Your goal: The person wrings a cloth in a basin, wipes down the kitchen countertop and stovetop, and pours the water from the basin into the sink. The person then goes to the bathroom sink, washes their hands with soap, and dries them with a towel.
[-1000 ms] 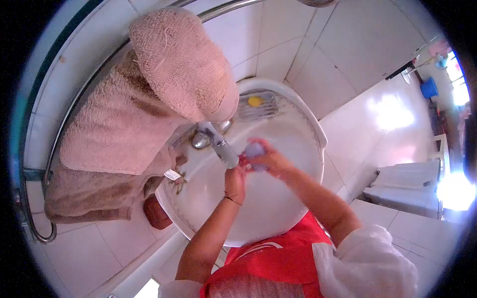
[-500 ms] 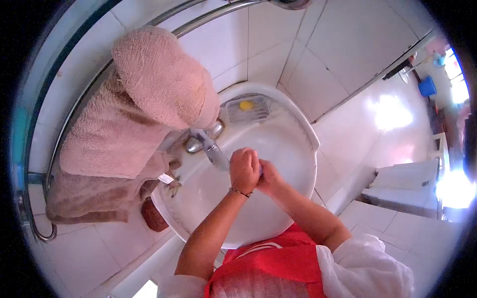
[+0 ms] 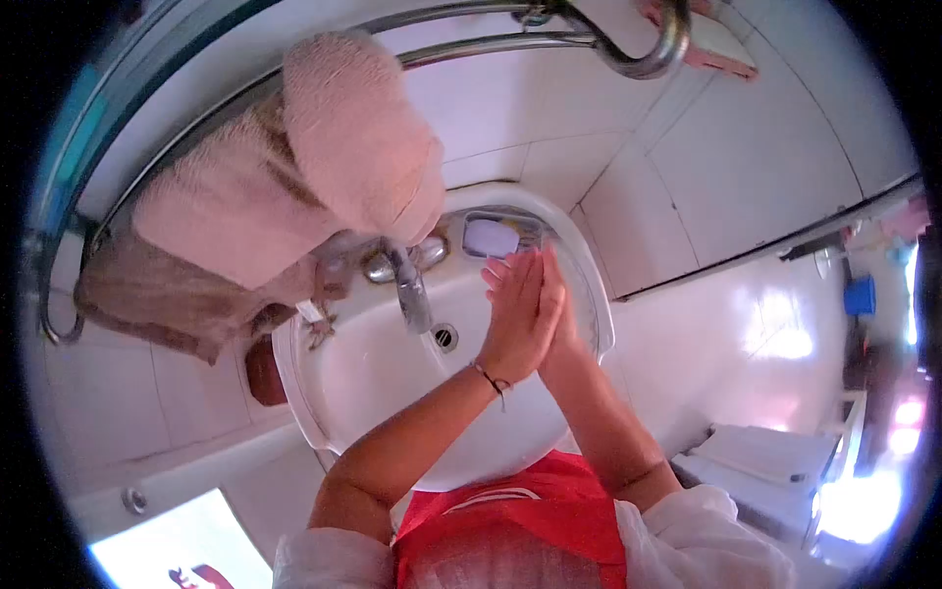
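Note:
My left hand (image 3: 520,324), with a thin bracelet (image 3: 484,377) at the wrist, lies flat against my right hand (image 3: 559,312) over the white washbasin (image 3: 392,383). Palm meets palm, with the fingers stretched out towards the back rim; the left hand partly hides the right one. Neither hand shows anything held. Just beyond the fingertips, a pale purple bar of soap (image 3: 490,238) rests in a clear soap dish (image 3: 469,218). To the left of my hands is the metal tap (image 3: 413,299), above the drain (image 3: 444,338).
Pink towels (image 3: 358,147) and a brown towel (image 3: 162,294) hang from a metal rail (image 3: 491,44) on the left. A small whitish item (image 3: 310,311) sits on the basin's left rim. White tiled wall (image 3: 726,167) rises at the right. A blue container (image 3: 860,295) is far right.
My hands have gone from clasped together to flat palm against palm, slightly further right and back. The soap bar now lies in the dish, where only something yellow showed before. The view has shifted.

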Available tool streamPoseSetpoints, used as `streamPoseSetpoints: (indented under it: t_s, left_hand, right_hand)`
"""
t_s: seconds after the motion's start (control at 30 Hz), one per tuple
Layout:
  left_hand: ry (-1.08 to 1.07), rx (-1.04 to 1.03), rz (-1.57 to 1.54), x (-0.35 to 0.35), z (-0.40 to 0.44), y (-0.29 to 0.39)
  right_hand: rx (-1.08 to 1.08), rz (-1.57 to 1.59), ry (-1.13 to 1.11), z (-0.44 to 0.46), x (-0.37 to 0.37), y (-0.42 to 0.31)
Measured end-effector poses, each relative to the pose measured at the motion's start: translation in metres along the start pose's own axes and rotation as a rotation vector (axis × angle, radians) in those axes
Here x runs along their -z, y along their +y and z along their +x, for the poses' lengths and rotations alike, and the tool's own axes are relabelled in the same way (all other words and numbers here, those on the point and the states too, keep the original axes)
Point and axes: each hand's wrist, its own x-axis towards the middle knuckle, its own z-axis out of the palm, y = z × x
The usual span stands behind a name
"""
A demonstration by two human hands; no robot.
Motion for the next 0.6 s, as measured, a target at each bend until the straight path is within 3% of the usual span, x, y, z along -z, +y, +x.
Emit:
streamPoseSetpoints:
  t_s: [0.03,0.1,0.17,0.23,0.33,0.47,0.6]
  left_hand:
    - [0.191,-0.091,-0.07,0.006,-0.003,0.005]
    - [0.228,-0.097,-0.164,0.009,-0.011,0.013]
    - [0.184,-0.068,-0.242,0.007,-0.018,0.023]
    - [0.11,-0.026,-0.314,0.0,-0.021,0.03]
    - [0.029,0.049,-0.484,0.005,-0.013,0.033]
    - [0.034,0.187,-0.995,0.023,0.003,0.046]
    - [-0.013,0.125,-1.704,0.038,0.007,0.068]
  right_hand:
    - [0.1,0.05,0.028,-0.014,-0.014,0.004]
    - [0.184,-0.119,0.024,-0.039,-0.031,0.002]
    - [-0.034,-0.166,-0.083,-0.024,0.0,-0.018]
    - [0.2,-0.211,-0.153,-0.032,-0.004,-0.036]
    - [0.352,-0.348,-0.196,-0.052,-0.004,-0.047]
    - [0.342,-0.489,-0.338,-0.069,-0.016,-0.024]
    - [0.375,-0.63,-0.365,-0.078,-0.026,-0.002]
